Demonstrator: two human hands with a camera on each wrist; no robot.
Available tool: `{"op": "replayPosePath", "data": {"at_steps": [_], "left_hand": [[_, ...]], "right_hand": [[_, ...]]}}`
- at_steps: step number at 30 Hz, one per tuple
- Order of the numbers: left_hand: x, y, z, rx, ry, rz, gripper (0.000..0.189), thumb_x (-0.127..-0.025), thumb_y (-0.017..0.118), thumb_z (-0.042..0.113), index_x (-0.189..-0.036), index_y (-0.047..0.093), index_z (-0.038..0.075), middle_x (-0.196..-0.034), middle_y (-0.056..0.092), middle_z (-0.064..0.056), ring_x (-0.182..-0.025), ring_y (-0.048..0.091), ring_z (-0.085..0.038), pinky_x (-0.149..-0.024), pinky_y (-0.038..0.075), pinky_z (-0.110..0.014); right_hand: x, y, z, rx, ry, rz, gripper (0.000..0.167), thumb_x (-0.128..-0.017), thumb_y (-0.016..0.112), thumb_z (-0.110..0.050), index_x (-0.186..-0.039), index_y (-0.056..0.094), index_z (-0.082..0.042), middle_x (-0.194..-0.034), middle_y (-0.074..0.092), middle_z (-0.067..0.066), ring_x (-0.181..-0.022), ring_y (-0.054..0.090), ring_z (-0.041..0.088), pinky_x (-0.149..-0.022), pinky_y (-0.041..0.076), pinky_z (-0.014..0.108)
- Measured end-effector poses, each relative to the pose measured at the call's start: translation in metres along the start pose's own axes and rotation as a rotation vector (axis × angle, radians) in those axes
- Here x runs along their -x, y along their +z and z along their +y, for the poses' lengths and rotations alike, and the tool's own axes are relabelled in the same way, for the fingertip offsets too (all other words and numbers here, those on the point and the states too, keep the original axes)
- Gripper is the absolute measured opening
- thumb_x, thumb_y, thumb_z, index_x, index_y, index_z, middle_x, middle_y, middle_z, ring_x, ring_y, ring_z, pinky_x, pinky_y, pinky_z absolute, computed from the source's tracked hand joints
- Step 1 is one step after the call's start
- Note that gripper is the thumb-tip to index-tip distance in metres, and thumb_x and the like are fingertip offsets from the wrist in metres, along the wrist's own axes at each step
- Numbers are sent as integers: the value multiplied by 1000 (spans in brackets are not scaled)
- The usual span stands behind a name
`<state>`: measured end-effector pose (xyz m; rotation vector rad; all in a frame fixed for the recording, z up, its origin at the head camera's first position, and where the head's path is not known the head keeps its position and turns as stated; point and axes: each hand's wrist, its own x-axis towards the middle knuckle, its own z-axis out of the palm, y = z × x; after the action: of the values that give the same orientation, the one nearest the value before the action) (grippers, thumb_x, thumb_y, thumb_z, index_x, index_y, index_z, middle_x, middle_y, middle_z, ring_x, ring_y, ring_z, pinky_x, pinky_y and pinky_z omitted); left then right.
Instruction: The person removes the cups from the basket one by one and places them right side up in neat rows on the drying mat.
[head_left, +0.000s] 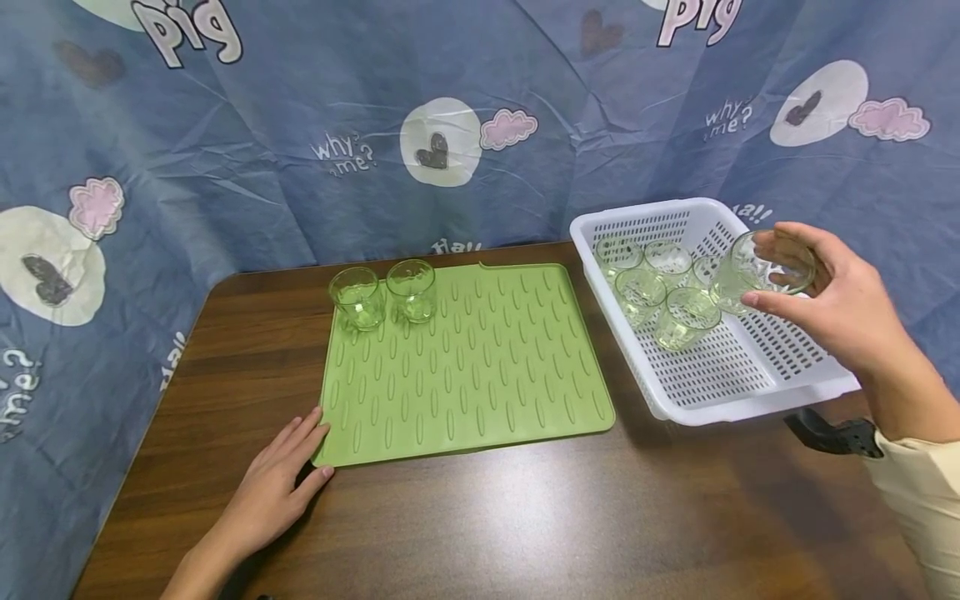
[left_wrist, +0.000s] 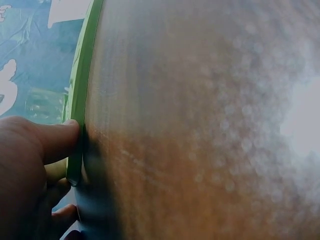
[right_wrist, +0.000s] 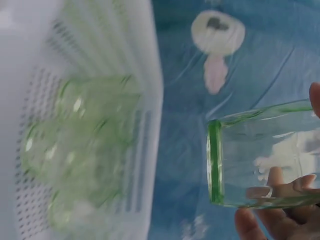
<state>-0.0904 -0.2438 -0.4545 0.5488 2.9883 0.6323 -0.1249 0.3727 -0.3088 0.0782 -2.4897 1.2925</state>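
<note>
Over the white basket, my right hand grips a clear drinking glass, thumb on one side and fingers round the other. In the right wrist view the glass has a thick green-tinted base. Several similar glasses stand together in the basket. At the near left corner of the green ridged mat rests my left hand, fingers extended and thumb touching the mat's edge. Two glasses stand side by side at the mat's far left corner, a left glass and a right glass.
The mat and basket lie on a dark wooden table, the basket to the right of the mat. Behind the table hangs a blue printed cloth. A black strap-like piece is by the right wrist.
</note>
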Motion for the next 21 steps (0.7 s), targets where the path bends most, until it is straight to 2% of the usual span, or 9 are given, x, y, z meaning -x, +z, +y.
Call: {"op": "replayPosePath", "data": {"at_steps": [5,12,21], "left_hand": [[-1,0,0,4,-4,-11,61,-99,61,32,-148,44,2,-162,31,-17,-145,31,-48,-108,28,-68],[-2,-1,1,-2,-8,-17,61,-99,61,32,-149,43,3,-163,30,-16,-145,31,-48,-108,28,-69],[0,-2,3,2,-19,-26,62,-99,61,33,-149,43,2,-163,29,-17,-145,30,-48,-107,28,-70]], "right_hand": [[-4,11,-19,-37,-48,-31,81,-76,79,9,-144,45,-18,-125,61,-18,-109,59,-7,-87,44,4],[-12,22,-38,-48,-55,-74,80,-77,80,6,-145,45,-18,-128,63,-16,-108,61,-5,-87,46,6],[-37,54,-73,-59,-123,-132,78,-75,83,0,-143,48,-15,-128,64,-12,-109,61,-4,-88,48,8]]}}
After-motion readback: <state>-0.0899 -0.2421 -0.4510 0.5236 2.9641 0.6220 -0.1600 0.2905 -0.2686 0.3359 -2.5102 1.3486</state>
